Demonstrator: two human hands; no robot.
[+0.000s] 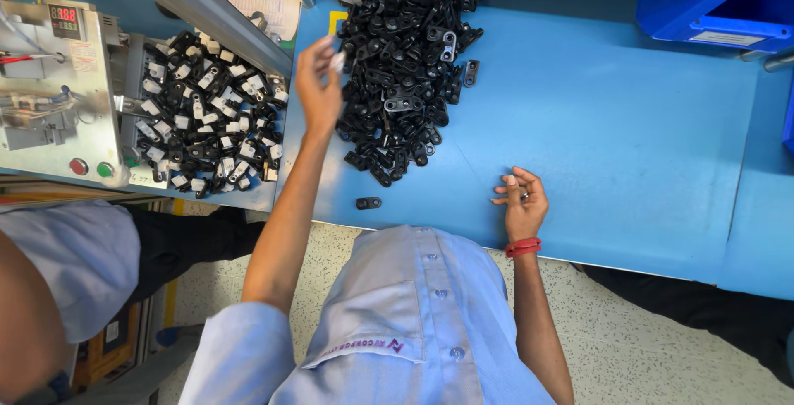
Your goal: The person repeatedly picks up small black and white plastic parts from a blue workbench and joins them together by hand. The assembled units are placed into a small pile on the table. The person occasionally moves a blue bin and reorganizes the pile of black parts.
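Hands at the pile of black clips

My left hand [318, 82] is raised at the left edge of the pile of black clips [401, 66] on the blue surface [595, 140], its grip pinched on a small pale piece [337, 61]. My right hand [521, 205] rests near the front edge, fingers loosely curled, empty. One loose clip [369, 202] lies apart.

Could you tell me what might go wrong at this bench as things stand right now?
The left hand is raised by the heap of black clips with something small at its fingertips; it could slip and fall. One loose clip lies near the front edge of the blue table and might get knocked to the floor. The heap slopes toward that edge, so a nudge could send more sliding. The right hand rests on the table.
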